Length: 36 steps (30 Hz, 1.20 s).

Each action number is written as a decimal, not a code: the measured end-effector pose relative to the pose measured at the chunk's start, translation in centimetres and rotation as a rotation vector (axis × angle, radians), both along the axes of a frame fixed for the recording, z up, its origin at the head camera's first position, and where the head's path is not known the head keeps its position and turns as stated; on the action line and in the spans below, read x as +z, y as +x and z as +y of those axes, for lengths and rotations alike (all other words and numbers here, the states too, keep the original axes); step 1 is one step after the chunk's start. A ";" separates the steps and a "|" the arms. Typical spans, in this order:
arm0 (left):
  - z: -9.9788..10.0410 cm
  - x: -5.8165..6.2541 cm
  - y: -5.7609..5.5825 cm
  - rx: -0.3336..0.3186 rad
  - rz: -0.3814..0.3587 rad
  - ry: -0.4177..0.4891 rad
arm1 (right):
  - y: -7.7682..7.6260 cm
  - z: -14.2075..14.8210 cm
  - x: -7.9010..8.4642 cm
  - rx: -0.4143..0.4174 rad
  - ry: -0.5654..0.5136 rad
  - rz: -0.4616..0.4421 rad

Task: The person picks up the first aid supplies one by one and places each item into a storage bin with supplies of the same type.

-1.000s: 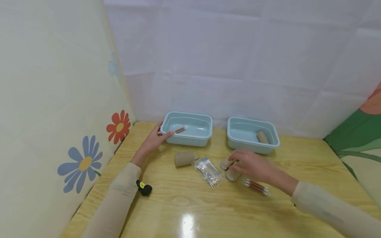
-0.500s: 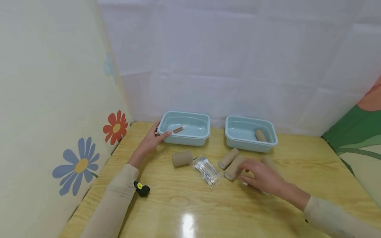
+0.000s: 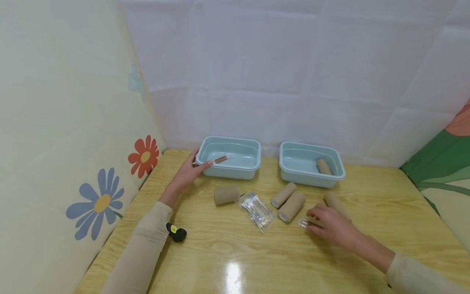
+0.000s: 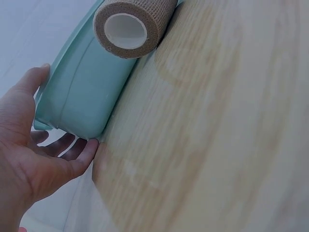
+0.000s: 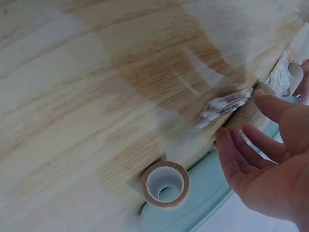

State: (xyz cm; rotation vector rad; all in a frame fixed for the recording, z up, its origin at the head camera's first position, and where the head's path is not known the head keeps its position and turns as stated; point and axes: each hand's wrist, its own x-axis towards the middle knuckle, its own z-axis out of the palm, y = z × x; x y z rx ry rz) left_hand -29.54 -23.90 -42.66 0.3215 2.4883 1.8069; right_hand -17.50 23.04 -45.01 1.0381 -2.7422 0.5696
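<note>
My left hand (image 3: 188,173) grips the left end of a light blue plastic bin (image 3: 231,173), thumb over the rim and fingers along the outer wall. Brown swabs with white tips (image 3: 222,159) lie inside, beside the thumb. My right hand (image 3: 332,225) hovers low over a clear packet of brown swabs (image 5: 224,107), its thumb and fingers apart around it. Only the packet's white-tipped end shows in the head view. Left of that hand, two tan bandage rolls (image 3: 291,207) lie side by side; another bandage roll (image 3: 335,203) is just behind it.
A second blue bin (image 3: 308,179) at the back right holds one bandage roll (image 3: 324,166). A clear packet of white cotton swabs (image 3: 257,212) lies mid-table, beside another tan roll (image 3: 226,194). A white sheet (image 3: 235,81) hangs behind the bins.
My right hand has left the pair of bandage rolls and moved right and nearer, over the packet of brown swabs. My left hand stays on the left bin.
</note>
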 end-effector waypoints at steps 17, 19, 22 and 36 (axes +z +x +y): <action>0.1 0.0 0.0 0.002 -0.001 0.006 | 1.0 0.7 -0.1 -0.111 0.082 -0.127; 0.1 -0.1 -0.1 0.001 -0.002 0.010 | 1.0 0.7 -0.2 -0.100 0.073 -0.125; 0.1 -0.3 -0.2 0.000 -0.005 0.016 | 1.0 0.8 -0.3 -0.096 0.056 -0.137; 0.0 -0.4 -0.2 -0.006 -0.006 0.033 | 1.1 0.9 -0.4 -0.101 -0.038 -0.247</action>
